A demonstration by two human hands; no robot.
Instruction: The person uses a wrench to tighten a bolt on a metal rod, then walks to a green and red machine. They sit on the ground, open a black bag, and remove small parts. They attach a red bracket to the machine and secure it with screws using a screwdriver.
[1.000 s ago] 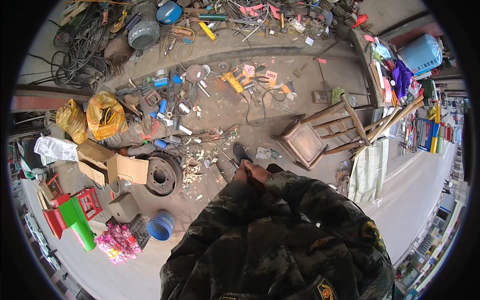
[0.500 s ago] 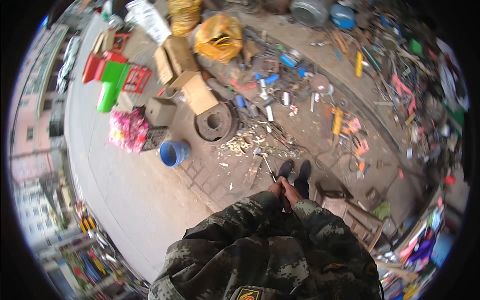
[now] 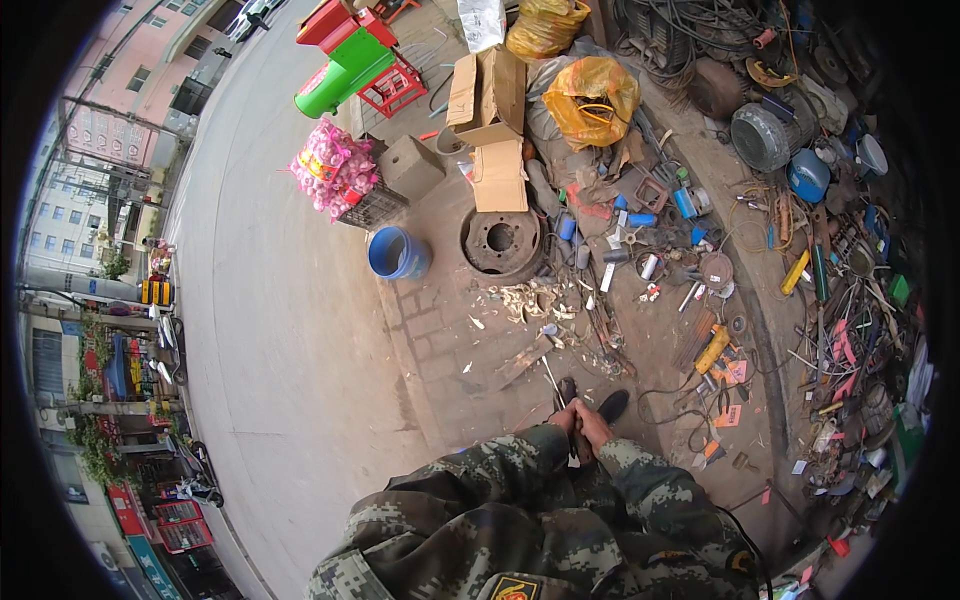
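At lower centre, the left hand point(image 3: 563, 418) and right hand point(image 3: 595, 426) are clenched together around a slim rod point(image 3: 551, 375), probably for steadiness.

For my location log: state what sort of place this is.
Probably a roadside repair spot: a round brown metal wheel rim, tangled black cables and a grey paved road alongside.

At lower centre, a long-sleeved, pixel-camouflage jacket point(image 3: 470, 525) in greens and greys carries a yellow-edged dark patch point(image 3: 515, 589); the shoes point(image 3: 614, 405) are dark.
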